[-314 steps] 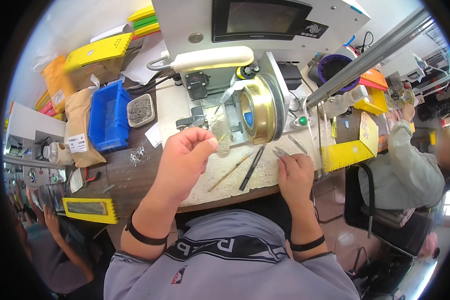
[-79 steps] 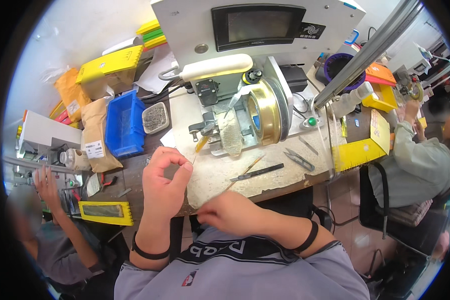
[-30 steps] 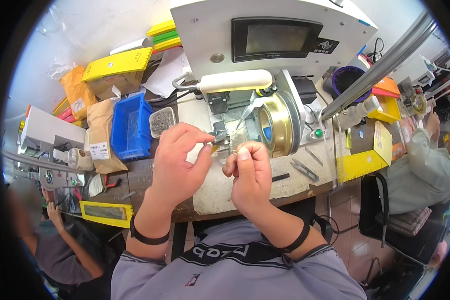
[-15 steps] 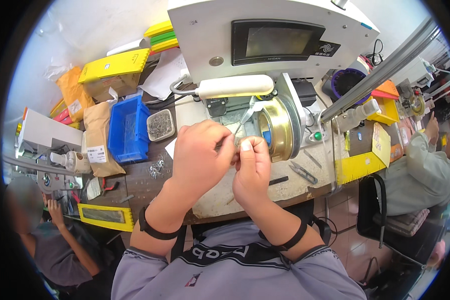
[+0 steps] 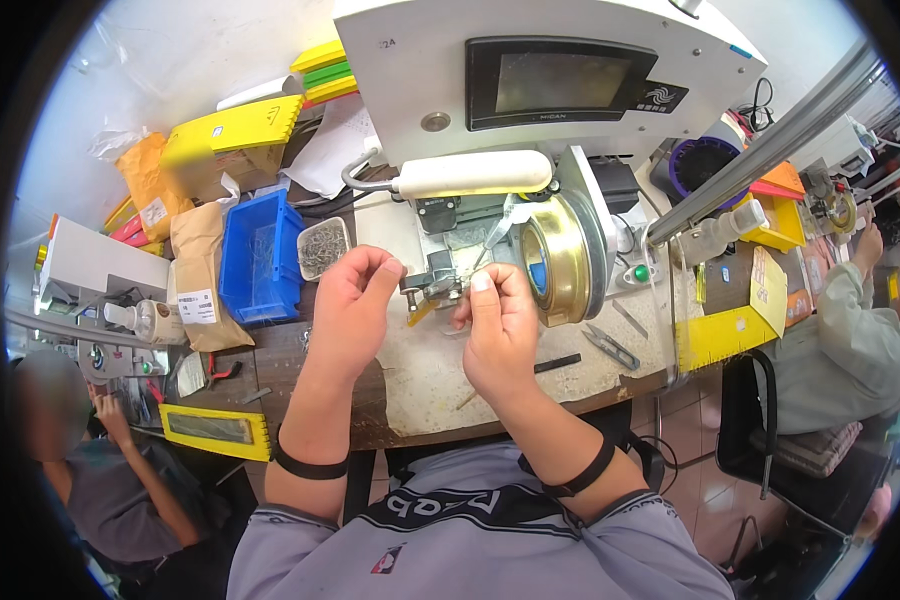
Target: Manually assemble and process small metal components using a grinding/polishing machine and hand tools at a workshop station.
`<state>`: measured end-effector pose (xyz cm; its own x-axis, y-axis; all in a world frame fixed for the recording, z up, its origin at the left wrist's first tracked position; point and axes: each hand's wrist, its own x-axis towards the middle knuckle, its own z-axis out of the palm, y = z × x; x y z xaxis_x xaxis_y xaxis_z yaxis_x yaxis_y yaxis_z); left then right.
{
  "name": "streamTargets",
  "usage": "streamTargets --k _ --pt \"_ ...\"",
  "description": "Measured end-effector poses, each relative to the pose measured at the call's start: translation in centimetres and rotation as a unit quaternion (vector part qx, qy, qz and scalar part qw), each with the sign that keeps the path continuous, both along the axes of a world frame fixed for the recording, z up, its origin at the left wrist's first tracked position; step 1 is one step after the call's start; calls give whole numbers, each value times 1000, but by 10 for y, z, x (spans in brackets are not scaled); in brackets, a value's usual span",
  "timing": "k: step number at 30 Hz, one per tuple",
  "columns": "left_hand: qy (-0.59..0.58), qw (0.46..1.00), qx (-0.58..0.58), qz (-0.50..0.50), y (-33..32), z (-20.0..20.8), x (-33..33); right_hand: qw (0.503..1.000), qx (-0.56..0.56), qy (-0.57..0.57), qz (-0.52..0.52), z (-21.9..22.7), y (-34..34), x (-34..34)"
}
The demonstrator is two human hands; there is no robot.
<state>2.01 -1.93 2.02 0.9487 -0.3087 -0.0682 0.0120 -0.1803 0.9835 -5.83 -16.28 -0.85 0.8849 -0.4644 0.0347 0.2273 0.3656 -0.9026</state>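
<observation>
My left hand (image 5: 352,305) is beside a small metal clamp fixture (image 5: 435,280) on the front of a white machine (image 5: 410,80). Its thumb and forefinger are closed together; whatever they pinch, if anything, is too small to make out. On the other side of the fixture, my right hand (image 5: 502,330) has thumb and forefinger pinched at the fixture's edge. Something tiny may be between those fingertips, but I cannot identify it. A gold-coloured wheel (image 5: 562,258) stands just right of my right hand. Above both hands hangs a white tube lamp (image 5: 475,174).
A clear tray of small metal pieces (image 5: 324,248) and a blue bin (image 5: 263,260) stand left. Snips (image 5: 612,346) and a black strip (image 5: 558,362) lie near the bench's front edge. A metal post (image 5: 770,140) slants up at right. Co-workers sit on both sides.
My hands were together in front of the wheel. The left has moved left, away from the right, uncovering the clamp fixture. My right hand has stayed nearly in place.
</observation>
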Motion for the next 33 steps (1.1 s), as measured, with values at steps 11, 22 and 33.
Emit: streamTargets --k 11,22,33 --pt "28 974 178 -140 11 -30 -10 1000 -20 -1 -4 0 1 0" --pt "-230 937 261 7 18 -5 -30 997 -73 22 -13 -4 -2 3" --pt "-315 901 299 -9 -12 -51 -77 1000 -17 -7 4 -9 0 5"
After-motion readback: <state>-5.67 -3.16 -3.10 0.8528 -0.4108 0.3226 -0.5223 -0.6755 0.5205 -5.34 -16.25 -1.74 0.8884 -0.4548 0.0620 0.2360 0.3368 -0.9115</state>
